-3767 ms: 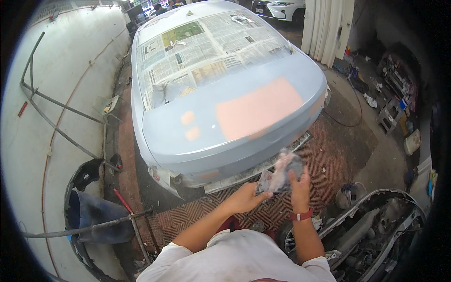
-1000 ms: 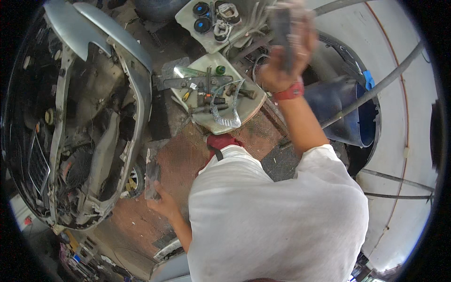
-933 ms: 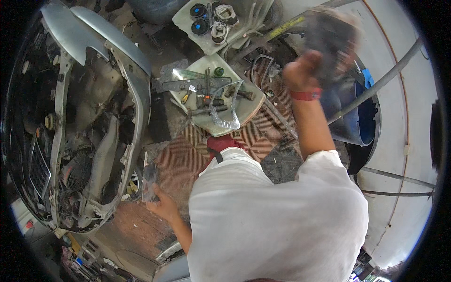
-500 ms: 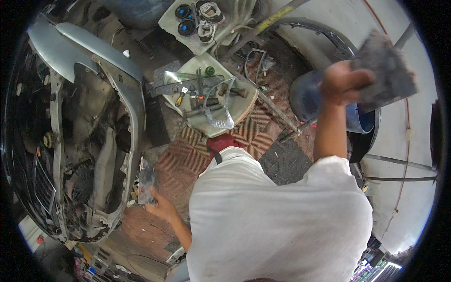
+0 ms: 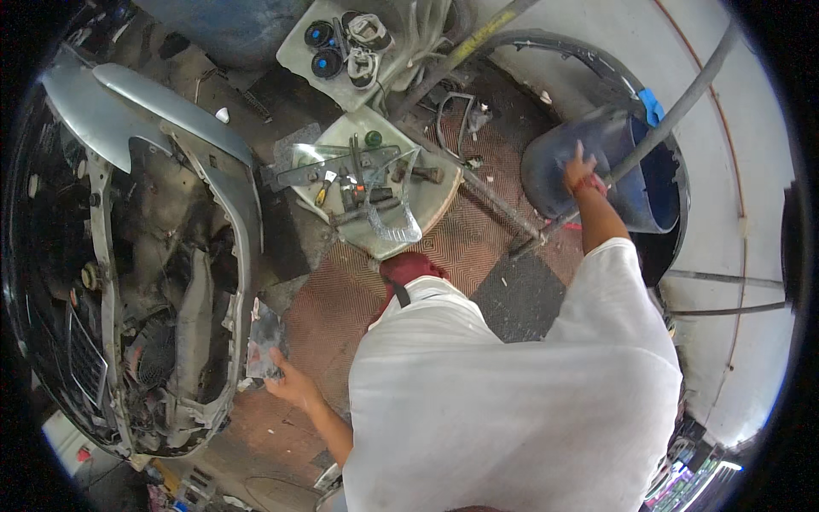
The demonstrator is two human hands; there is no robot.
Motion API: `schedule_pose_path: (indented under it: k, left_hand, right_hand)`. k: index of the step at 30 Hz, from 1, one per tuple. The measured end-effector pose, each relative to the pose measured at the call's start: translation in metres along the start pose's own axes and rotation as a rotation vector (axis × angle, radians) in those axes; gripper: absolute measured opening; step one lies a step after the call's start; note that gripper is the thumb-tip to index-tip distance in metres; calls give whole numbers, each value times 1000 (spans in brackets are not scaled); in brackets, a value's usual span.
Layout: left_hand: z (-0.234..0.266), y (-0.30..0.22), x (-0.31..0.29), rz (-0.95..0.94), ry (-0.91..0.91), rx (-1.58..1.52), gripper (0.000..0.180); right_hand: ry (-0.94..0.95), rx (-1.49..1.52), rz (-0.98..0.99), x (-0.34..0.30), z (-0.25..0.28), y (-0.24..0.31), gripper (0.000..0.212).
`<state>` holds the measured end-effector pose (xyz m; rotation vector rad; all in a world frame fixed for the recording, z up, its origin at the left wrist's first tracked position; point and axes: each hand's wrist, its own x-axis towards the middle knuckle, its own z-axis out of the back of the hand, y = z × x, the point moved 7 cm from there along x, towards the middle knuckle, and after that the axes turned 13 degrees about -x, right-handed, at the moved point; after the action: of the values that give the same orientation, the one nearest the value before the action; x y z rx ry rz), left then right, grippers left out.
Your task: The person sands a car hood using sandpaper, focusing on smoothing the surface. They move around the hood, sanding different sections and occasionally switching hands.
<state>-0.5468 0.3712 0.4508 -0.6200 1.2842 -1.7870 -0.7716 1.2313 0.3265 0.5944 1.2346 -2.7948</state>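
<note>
My left hand [image 5: 293,381] is closed round the edge of a thin, flat grey piece [image 5: 266,343] with pale smears, beside the car's open front frame [image 5: 247,205]. My right hand [image 5: 583,173] is stretched out in front of the blue barrel [image 5: 550,166], near a slanting metal pipe [image 5: 661,132]. Its fingers are apart and hold nothing. Whether it touches the barrel I cannot tell. A bright blue object [image 5: 651,107] shows beside the barrel's mouth.
Ahead stands a pale plastic chair [image 5: 384,243] with a screwdriver [image 5: 325,189], other tools and a clear curved strip [image 5: 394,232] on its seat. Behind it another chair [image 5: 350,96] bears shoes [image 5: 368,31] and round black parts [image 5: 327,62]. Pipes cross toward the barrel.
The dark, flat, rough piece has left my right hand and is out of sight. That hand has moved down and left, with its fingers spread. My left hand keeps its grey piece.
</note>
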Motion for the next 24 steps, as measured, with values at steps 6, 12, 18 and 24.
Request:
schedule_pose_path:
  k: [6,12,18,24]
  left_hand:
    - [18,0,-19,-133,-16,-78,53]
    - [50,11,-26,148,4,-235,45]
    - [78,12,-44,221,-184,-1067,55]
    - [85,27,-65,218,-329,-1173,54]
  right_hand:
    - [-61,591,-75,-67,73,179,45]
    - [-647,1418,-17,-44,326,198,51]
    - [31,2102,852,-128,592,293,60]
    - [603,1984,1310,-213,655,490,47]
